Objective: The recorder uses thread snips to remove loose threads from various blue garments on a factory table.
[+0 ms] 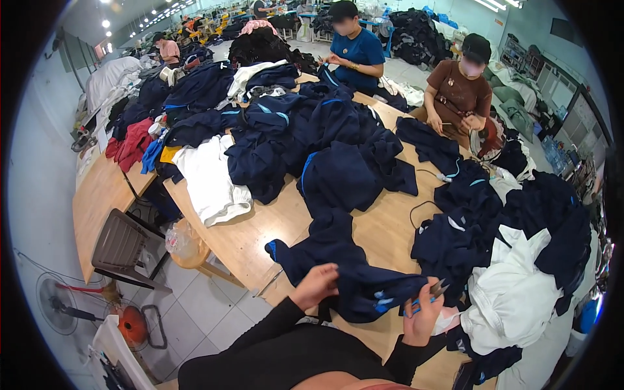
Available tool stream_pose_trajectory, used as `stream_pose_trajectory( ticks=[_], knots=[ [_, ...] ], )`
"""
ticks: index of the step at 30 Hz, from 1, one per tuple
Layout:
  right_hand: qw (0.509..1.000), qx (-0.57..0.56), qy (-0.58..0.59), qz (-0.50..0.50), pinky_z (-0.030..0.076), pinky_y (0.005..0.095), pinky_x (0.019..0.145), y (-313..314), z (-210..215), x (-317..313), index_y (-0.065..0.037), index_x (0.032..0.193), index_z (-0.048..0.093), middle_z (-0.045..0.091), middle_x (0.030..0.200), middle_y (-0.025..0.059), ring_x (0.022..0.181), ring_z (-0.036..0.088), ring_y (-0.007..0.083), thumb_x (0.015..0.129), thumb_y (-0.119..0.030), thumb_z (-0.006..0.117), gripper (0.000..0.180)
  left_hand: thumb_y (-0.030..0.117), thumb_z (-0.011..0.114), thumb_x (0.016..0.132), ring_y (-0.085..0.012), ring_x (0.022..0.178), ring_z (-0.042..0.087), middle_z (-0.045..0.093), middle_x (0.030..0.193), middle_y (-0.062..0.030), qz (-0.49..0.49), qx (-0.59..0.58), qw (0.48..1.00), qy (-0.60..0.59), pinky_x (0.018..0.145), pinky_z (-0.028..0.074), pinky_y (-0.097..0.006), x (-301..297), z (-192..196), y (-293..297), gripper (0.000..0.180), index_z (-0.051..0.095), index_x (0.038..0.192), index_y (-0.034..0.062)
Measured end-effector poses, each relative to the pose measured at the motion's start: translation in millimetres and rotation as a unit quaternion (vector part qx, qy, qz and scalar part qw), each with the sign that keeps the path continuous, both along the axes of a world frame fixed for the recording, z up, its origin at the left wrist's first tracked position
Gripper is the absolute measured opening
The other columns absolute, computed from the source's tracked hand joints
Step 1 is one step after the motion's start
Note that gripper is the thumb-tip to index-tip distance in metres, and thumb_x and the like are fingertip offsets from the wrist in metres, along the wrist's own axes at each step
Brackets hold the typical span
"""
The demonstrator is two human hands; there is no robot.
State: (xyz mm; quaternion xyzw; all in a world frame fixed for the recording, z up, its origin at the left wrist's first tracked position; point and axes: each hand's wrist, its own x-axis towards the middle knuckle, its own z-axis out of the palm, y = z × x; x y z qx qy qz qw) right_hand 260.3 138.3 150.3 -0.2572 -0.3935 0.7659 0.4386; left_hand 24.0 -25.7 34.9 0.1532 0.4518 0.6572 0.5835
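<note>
- Standing at your eight o'clock, a brown chair [123,244] is flanking the table [273,224].
- At nine o'clock, a white garment [209,179] is lying against the navy pile [344,166].
- At six o'clock, your left hand [316,286] is curling narrowly beside the navy garment [344,263]; you cannot tell whether its fingertips are pinching cloth.
- Between five and six, that garment is spreading between your hands, showing light-blue patches [382,302].
- At five, your right hand [421,318] is gripping scissors [440,288], fingers closing around blue handles, blades pointing toward two; the garment's narrow end is meeting these fingers.
- At two, a co-worker in brown [458,94] is working across the table.
- At four, a white heap [513,292] is lying beside navy clothing.
</note>
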Motion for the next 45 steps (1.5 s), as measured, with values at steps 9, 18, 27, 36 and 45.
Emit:
stream_pose_trajectory(
  ticks=[9, 18, 27, 36, 45],
  knots=[
    [0.961, -0.257, 0.073, 0.07, 0.037, 0.0254, 0.039, 52.8, -43.4, 41.2, -0.005, 0.112, 0.071, 0.078, 0.096, 0.0064, 0.048, 0.052, 0.0134, 0.113, -0.026, 0.055, 0.026, 0.022, 0.061, 0.108, -0.0252, 0.116, 0.074, 0.077, 0.125, -0.0131, 0.202, 0.182, 0.945, -0.183, 0.103, 0.059, -0.042, -68.6, 69.5, -41.0, 0.029, 0.072, 0.126, 0.0019],
    [0.971, -0.224, 0.077, 0.036, 0.038, 0.0296, 0.041, 30.7, -23.0, 29.8, 0.005, 0.121, 0.066, 0.076, 0.102, 0.0161, 0.05, 0.055, 0.0197, 0.11, -0.017, 0.052, 0.029, 0.024, 0.058, 0.104, -0.0192, 0.087, 0.068, 0.065, 0.09, -0.0059, 0.172, 0.233, 0.938, -0.191, 0.085, 0.056, -0.035, -58.5, 74.7, -32.1, 0.021, 0.06, 0.099, 0.0038],
    [0.977, -0.166, 0.067, 0.111, 0.035, 0.0254, 0.044, 26.2, -26.8, 27.1, -0.003, 0.108, 0.062, 0.071, 0.09, 0.0083, 0.058, 0.056, 0.0123, 0.112, -0.017, 0.053, 0.017, 0.027, 0.058, 0.106, -0.0198, 0.085, 0.062, 0.056, 0.084, -0.005, 0.208, 0.227, 0.921, -0.239, 0.09, 0.051, -0.039, -58.1, 64.9, -38.2, 0.026, 0.047, 0.089, 0.0102],
    [0.983, -0.164, 0.025, 0.075, 0.036, 0.0231, 0.044, 23.2, -18.0, 23.8, -0.003, 0.106, 0.062, 0.071, 0.091, 0.0074, 0.06, 0.058, 0.01, 0.112, -0.017, 0.056, 0.016, 0.024, 0.055, 0.105, -0.014, 0.075, 0.059, 0.052, 0.075, -0.0002, 0.244, 0.177, 0.934, -0.194, 0.08, 0.052, -0.033, -55.0, 70.5, -33.8, 0.025, 0.046, 0.086, 0.0117],
    [0.981, -0.173, 0.042, 0.08, 0.036, 0.0238, 0.045, 24.8, -23.6, 28.7, -0.003, 0.107, 0.063, 0.07, 0.091, 0.0068, 0.06, 0.056, 0.0108, 0.113, -0.019, 0.053, 0.02, 0.026, 0.053, 0.109, -0.0194, 0.093, 0.068, 0.066, 0.093, -0.006, 0.165, 0.254, 0.93, -0.209, 0.091, 0.055, -0.037, -59.7, 60.1, -33.4, 0.023, 0.058, 0.099, 0.0057]
  ],
)
